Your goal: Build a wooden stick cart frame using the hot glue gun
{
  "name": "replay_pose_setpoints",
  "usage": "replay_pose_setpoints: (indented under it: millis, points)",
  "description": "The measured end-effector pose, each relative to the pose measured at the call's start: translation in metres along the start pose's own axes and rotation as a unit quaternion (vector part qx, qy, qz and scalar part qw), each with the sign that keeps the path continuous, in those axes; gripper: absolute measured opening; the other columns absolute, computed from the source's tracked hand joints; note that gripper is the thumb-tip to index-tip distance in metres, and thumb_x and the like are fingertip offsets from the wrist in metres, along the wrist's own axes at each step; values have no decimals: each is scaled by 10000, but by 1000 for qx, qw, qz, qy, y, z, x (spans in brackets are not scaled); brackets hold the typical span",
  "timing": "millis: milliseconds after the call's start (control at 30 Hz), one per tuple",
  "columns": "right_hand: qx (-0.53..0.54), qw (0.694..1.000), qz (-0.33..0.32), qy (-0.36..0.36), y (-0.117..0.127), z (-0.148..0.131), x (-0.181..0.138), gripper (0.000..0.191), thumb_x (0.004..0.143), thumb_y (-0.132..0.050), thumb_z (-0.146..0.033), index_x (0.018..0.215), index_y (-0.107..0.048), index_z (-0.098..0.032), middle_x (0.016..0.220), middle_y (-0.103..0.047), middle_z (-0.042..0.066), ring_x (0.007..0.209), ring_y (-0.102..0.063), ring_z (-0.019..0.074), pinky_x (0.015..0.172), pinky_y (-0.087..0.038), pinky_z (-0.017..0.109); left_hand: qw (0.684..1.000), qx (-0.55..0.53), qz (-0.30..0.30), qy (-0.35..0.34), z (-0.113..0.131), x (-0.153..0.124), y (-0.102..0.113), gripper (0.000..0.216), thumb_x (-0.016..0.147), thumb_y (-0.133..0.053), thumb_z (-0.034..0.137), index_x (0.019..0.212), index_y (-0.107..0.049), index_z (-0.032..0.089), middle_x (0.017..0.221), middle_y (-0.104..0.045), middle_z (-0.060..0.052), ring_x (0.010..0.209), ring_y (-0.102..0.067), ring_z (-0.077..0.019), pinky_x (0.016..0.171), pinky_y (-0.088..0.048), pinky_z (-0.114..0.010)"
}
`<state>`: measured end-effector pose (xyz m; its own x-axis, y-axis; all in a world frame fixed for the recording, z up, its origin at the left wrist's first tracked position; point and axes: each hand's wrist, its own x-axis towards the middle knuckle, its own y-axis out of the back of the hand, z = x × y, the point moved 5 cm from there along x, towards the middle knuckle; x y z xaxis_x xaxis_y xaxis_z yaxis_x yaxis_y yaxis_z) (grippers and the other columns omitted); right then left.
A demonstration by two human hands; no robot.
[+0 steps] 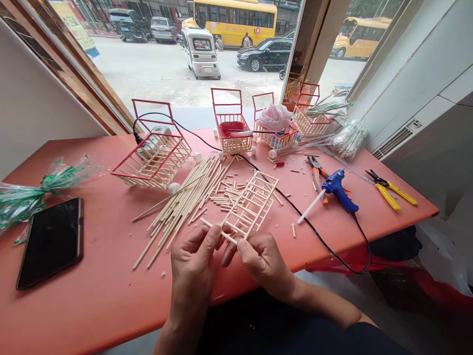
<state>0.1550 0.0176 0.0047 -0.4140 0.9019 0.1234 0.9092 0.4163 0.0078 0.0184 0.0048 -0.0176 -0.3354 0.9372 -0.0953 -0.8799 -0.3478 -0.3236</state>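
Between my two hands is a small ladder-like frame (248, 209) of pale wooden sticks, tilted up above the table's front part. My left hand (197, 256) pinches its near left corner, where a stick (207, 223) juts out to the left. The near right corner sits between the thumb and fingers of my right hand (264, 259). Long loose wooden sticks (181, 207) lie in a heap just beyond my left hand. Short cut pieces (225, 199) are scattered behind the frame and partly hidden by it.
Small stick-built carts (155, 158) with red handles, including one holding a red tub (232, 129), line the back. To the right lie a blue glue gun (338, 190) with its black cord, orange-handled pliers (318, 177) and yellow-handled pliers (389, 190). A phone (51, 241) lies left.
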Motion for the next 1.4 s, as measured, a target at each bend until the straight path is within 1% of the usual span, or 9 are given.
replay_pose_setpoints:
  millis: [167, 300, 400, 500, 800, 1000, 1167, 1267, 1400]
  points:
    - [23, 999, -11, 28, 1, -3, -2, 598, 1080, -474, -519, 727, -830, -192, 853, -805, 64, 957, -773, 206, 1098, -529, 328, 1000, -4, 5, -3, -1, -1, 0, 381, 751, -922, 527, 746, -795, 167, 662, -561, -7, 641, -529, -121, 596, -468, -248]
    - [0, 999, -11, 33, 3, -3, -5, 592, 1073, -495, -573, 787, -845, -190, 842, -800, 70, 869, -740, 199, 985, -550, 324, 1000, -8, 15, -2, 0, -2, 0, 395, 726, -938, 528, 715, -781, 166, 659, -562, -7, 622, -514, -116, 556, -440, -245]
    - [-4, 1000, -7, 20, 2, -2, -5, 549, 1068, -521, -545, 828, -850, -177, 862, -808, 84, 866, -734, 200, 1012, -541, 327, 1000, -12, 15, 1, 0, -2, 0, 391, 740, -930, 517, 708, -772, 161, 699, -600, -18, 614, -501, -106, 549, -427, -250]
    - [4, 1000, -3, 1, 1, -1, -4, 510, 1061, -529, -488, 810, -844, -176, 866, -814, 83, 870, -743, 200, 1035, -542, 328, 1000, -8, 15, 3, -2, -2, 0, 380, 755, -923, 511, 731, -780, 160, 719, -620, -24, 624, -503, -105, 561, -425, -251]
    - [30, 1000, -4, 8, -2, 2, 0, 479, 1036, -524, -388, 703, -813, -202, 761, -769, 35, 841, -746, 186, 1065, -546, 335, 1000, 3, 11, 3, -7, -1, 4, 396, 786, -898, 537, 747, -775, 162, 695, -572, -10, 626, -476, -99, 562, -398, -247]
    - [16, 1000, 2, -4, -2, 2, 0, 475, 1033, -515, -363, 701, -816, -205, 773, -777, 34, 821, -740, 184, 942, -568, 317, 1000, 9, 6, 4, -5, -1, 4, 412, 788, -889, 553, 718, -757, 169, 660, -520, -2, 657, -487, -117, 602, -428, -256]
    - [26, 1000, 1, 4, -3, 1, 0, 494, 1044, -513, -375, 684, -807, -210, 768, -779, 28, 872, -767, 186, 1095, -533, 324, 1000, 7, 8, 3, -4, -2, 3, 418, 783, -893, 550, 692, -746, 170, 652, -517, -1, 645, -490, -117, 591, -423, -257]
    - [30, 1000, 2, -2, -2, 1, -1, 492, 1042, -517, -383, 686, -809, -208, 776, -781, 34, 912, -770, 191, 1108, -531, 319, 1000, 3, 6, 5, -4, -2, 2, 415, 784, -892, 552, 714, -758, 166, 668, -539, -5, 639, -489, -110, 590, -427, -253]
    - [15, 1000, 6, -15, -2, 3, -2, 479, 1037, -532, -399, 700, -814, -206, 776, -789, 33, 869, -751, 187, 1128, -520, 332, 1000, -3, 9, 3, -3, -2, 1, 417, 768, -905, 541, 692, -749, 161, 666, -536, -3, 637, -496, -108, 571, -423, -242]
